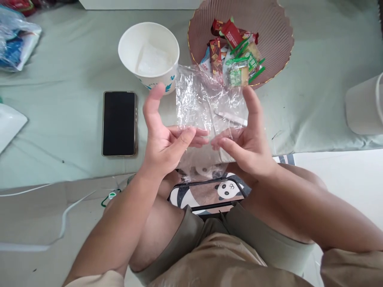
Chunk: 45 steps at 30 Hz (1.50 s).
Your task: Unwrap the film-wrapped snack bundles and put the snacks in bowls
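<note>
My left hand (166,133) and my right hand (245,137) face each other above the edge of a green-covered surface (74,67). Between them they hold a clear crinkled plastic bag (203,99), pinched at its lower edge by the fingertips of both hands; the thumbs point up. A thin white strip (231,118) shows through the bag near my right thumb. Just beyond my left thumb stands a white paper bowl (149,54) with something pale inside.
A pink ribbed bowl (269,28) of wrapped snacks (233,56) sits behind the bag. A dark phone (119,122) lies left of my left hand. A white container (365,103) stands at the right edge, plastic bags (14,40) at far left. A panda-print item (209,193) lies by my knees.
</note>
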Tool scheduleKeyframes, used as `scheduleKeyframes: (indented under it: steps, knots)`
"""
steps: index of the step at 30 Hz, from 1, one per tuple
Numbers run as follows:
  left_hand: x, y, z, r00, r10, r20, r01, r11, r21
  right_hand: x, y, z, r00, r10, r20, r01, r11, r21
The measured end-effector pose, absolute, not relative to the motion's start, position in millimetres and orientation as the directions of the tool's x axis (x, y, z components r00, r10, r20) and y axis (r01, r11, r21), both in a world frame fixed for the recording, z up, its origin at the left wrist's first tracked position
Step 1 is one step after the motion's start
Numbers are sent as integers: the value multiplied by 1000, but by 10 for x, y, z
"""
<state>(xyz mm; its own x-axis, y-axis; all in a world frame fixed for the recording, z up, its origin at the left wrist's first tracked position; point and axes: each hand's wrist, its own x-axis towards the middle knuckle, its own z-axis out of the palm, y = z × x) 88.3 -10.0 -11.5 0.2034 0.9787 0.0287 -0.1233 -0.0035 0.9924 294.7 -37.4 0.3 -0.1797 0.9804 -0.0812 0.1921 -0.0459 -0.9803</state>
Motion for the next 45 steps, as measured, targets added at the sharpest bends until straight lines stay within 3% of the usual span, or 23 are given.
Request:
scheduleKeyframes:
  steps: [3, 5, 8, 11, 16, 19, 22, 24, 26, 29, 32, 36, 45]
  knots:
    - [828, -127, -129, 317, 940, 122, -49, -112, 992, 2929, -380, 50, -74, 997, -20, 132, -10, -991]
    - [793, -127, -146, 383, 907, 174, 99, -228, 969, 2961, -353, 58, -71, 997, 25, 175, 37, -984]
    - [769, -97, -172, 365, 898, 246, 336, -373, 865, 3040, -315, 39, -159, 983, 89, 242, 126, -962]
    - [769, -66, -190, 313, 872, 376, 440, -484, 757, 3095, -301, -3, -188, 966, 180, 415, 244, -876]
    - [772, -91, -145, 201, 855, 478, 436, -516, 738, 3110, -290, 17, -90, 928, 361, 695, 318, -645]
    - [794, -120, -100, 249, 855, 455, 303, -515, 802, 3117, -304, 100, -185, 918, 350, 591, 388, -707]
    - [841, -118, -113, 313, 911, 267, 91, -309, 947, 3112, -329, 126, -225, 963, 146, 300, 211, -930]
    - [879, -97, -151, 347, 937, 29, 58, -52, 997, 3094, -330, 86, -126, 992, -30, 197, -4, -980]
    - [913, -69, -191, 347, 928, -137, 72, 120, 990, 3072, -307, 26, -42, 994, -104, 130, -98, -987]
    - [952, -33, -221, 320, 932, -172, -51, 198, 979, 3046, -254, -17, -100, 986, -133, 56, -128, -990]
    - [965, -7, -229, 318, 918, -236, -164, 299, 940, 3043, -228, 36, -226, 936, -268, 94, -253, -963]
    - [904, 46, -252, 338, 891, -303, -107, 356, 928, 3068, -231, 89, -230, 901, -367, 66, -362, -930]
    - [750, 123, -184, 483, 820, -307, -143, 420, 896, 3078, -199, -77, -200, 956, -213, -101, -236, -966]
